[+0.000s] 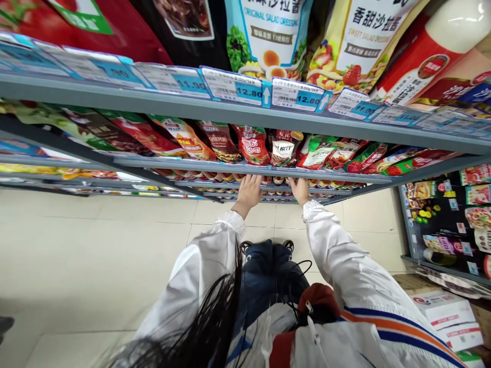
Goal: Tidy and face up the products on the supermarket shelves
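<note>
Both of my arms, in white sleeves, reach down to a low grey shelf (pixel 230 197) holding a row of small jars (pixel 276 180). My left hand (pixel 249 191) lies with its fingers stretched out against the shelf edge just above the jars, holding nothing that I can see. My right hand (pixel 299 190) is a little to the right, at the same row. Its fingertips go in under the shelf above, hidden among the jars. I cannot tell whether it grips one.
Grey shelves stack up above with sauce pouches (pixel 253 144), salad dressing bags (pixel 268 36) and blue price tags (pixel 249 91). Beige tiled floor (pixel 95 255) lies to the left. Another rack (pixel 445 225) and cardboard boxes (pixel 448 317) stand at the right. A red-and-black bag (pixel 318 301) hangs at my front.
</note>
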### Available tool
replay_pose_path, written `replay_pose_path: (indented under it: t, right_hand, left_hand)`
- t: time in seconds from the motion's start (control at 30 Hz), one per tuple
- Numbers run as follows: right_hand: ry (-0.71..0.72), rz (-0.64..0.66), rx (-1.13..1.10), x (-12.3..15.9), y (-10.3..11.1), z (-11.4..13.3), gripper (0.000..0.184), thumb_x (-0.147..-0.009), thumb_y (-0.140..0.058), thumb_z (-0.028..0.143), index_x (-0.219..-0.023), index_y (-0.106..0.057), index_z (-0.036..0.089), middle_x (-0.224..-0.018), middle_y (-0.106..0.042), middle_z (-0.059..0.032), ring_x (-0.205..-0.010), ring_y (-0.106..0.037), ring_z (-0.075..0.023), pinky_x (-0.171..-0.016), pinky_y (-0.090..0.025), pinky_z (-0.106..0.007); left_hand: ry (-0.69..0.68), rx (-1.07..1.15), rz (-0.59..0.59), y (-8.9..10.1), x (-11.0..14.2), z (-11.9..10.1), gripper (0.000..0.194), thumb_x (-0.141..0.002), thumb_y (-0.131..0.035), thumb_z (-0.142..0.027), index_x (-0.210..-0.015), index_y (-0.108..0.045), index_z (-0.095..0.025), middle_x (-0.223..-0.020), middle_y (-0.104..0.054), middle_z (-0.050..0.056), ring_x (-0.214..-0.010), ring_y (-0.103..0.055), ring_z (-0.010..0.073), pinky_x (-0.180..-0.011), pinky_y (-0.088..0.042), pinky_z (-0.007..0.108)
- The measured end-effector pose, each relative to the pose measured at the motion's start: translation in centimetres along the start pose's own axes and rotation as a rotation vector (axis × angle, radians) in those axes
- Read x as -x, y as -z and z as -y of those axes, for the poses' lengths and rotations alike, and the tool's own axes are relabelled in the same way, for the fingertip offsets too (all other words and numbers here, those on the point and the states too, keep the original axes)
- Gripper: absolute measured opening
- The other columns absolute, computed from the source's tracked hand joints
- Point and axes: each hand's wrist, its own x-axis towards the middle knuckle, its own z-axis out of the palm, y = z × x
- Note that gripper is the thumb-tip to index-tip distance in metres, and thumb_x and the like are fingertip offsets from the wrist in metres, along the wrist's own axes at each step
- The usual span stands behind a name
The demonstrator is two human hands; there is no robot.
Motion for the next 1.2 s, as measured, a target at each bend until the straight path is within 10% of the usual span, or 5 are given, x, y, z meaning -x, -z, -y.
replay_pose_path:
  t: [0.23,0.4,0.63,0.87,1.2]
  right_hand:
    - [-0.179,0.037,0.106,-0.7,-0.6,2.1,0.032,-0.104,-0.051,0.030,-0.110,-0.072,0.006,-0.108,-0.073,-0.0235,-0.108,-0.067,-0.0330,-0.100,-0.048,-0.038]
    - [-0.263,0.023,0.122,-0.5,-0.8,3.0,0.032,-0.103,-0.051,0.029,-0.108,-0.073,0.007,-0.107,-0.072,-0.0243,-0.106,-0.067,-0.0330,-0.096,-0.050,-0.038]
    - [-0.287,-0.115,0.025,1.3,-0.2,3.7,0.035,-0.097,-0.059,0.034,-0.115,-0.064,0.005,-0.115,-0.069,-0.0260,-0.110,-0.066,-0.0341,-0.099,-0.049,-0.041]
    - [-0.172,-0.256,-0.154,5.6,-1.7,5.7,0.042,-0.096,-0.056,0.036,-0.130,-0.051,0.012,-0.110,-0.071,-0.0121,-0.109,-0.067,-0.0233,-0.100,-0.048,-0.033]
    - [-0.347,-0.122,-0.045,0.7,-4.6,8.6,0.034,-0.093,-0.069,0.042,-0.099,-0.068,0.009,-0.083,-0.075,-0.0153,-0.082,-0.074,-0.0266,-0.080,-0.055,-0.033]
  left_hand:
    - [-0.052,0.098,0.051,-1.2,4.0,-0.8,0.075,-0.096,-0.048,-0.024,-0.164,-0.021,-0.008,-0.173,-0.015,0.017,-0.160,-0.016,0.0327,-0.123,-0.033,0.050]
    - [-0.220,0.036,0.253,-3.5,12.7,-0.6,0.063,-0.093,-0.053,-0.017,-0.156,-0.045,-0.017,-0.175,-0.008,0.011,-0.161,-0.015,0.0330,-0.122,-0.036,0.049]
    - [-0.109,0.038,0.366,-5.2,22.2,2.7,0.052,-0.098,-0.053,-0.024,-0.150,-0.055,-0.021,-0.173,-0.014,0.016,-0.160,-0.022,0.0313,-0.121,-0.040,0.043]
    - [-0.057,0.025,0.393,-3.3,26.0,8.2,0.051,-0.098,-0.053,-0.023,-0.149,-0.056,-0.020,-0.172,-0.017,0.019,-0.158,-0.025,0.0312,-0.117,-0.045,0.043]
    - [0.137,0.105,0.461,-4.5,30.2,12.3,0.055,-0.096,-0.050,-0.019,-0.151,-0.052,-0.021,-0.172,-0.013,0.017,-0.159,-0.022,0.0317,-0.116,-0.045,0.046]
